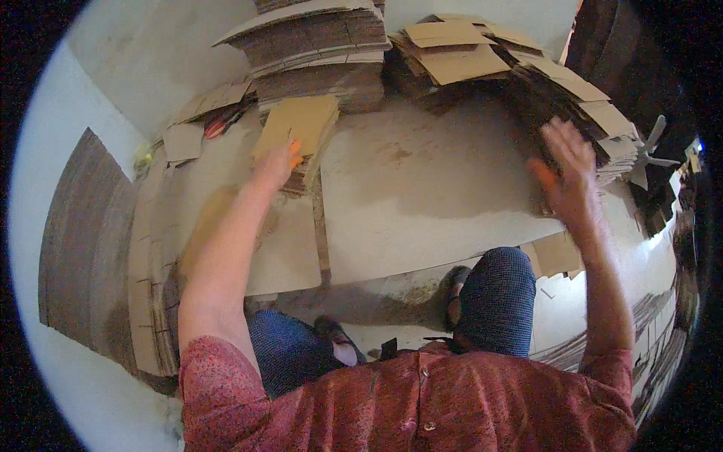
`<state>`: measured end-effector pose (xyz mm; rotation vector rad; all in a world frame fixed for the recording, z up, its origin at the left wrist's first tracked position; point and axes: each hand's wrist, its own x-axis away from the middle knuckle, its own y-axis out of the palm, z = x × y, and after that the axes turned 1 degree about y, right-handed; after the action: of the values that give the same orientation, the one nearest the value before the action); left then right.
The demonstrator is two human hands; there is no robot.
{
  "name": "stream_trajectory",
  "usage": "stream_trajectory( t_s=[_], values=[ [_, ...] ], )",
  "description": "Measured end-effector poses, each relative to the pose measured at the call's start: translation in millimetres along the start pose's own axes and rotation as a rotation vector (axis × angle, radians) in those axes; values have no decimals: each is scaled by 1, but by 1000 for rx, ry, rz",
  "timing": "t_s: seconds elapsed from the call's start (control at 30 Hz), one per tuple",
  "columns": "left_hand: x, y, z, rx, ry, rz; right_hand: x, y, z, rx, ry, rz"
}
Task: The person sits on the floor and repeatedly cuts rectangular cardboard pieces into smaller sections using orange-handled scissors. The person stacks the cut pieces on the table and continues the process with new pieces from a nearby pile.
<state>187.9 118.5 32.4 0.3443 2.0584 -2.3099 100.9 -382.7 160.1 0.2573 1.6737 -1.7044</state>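
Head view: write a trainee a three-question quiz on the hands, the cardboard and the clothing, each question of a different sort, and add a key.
1. True or false: the person's left hand is at the small tan cardboard stack.
2. Multiple choice: what colour is the shirt?
A) Green
B) Red
C) White
3. Short answer: which hand is nearer the cardboard pile on the picture's right?

Key:
1. True.
2. B, red.
3. The right hand, which is open, with its thumb apart from the other fingers.
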Motion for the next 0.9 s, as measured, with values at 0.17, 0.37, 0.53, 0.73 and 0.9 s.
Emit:
stream_trajectory(
  t_s=[0.17, 0.37, 0.53, 0.73, 0.9],
  values=[
    [-8, -5, 0, 186, 35, 198, 47, 32, -70, -661, 83, -137],
    [-2, -42, 6, 526, -131, 105, 62, 45, -139, -1147, 77, -297],
    [29, -50, 51, 573, 110, 441, 72, 62, -157, -1622, 509, -479],
    [177, -11, 185, 443, 805, 145, 85, 77, -148, -2149, 1018, -546],
    [211, -9, 122, 227, 22, 264, 97, 63, -151, -1802, 888, -222]
  ],
)
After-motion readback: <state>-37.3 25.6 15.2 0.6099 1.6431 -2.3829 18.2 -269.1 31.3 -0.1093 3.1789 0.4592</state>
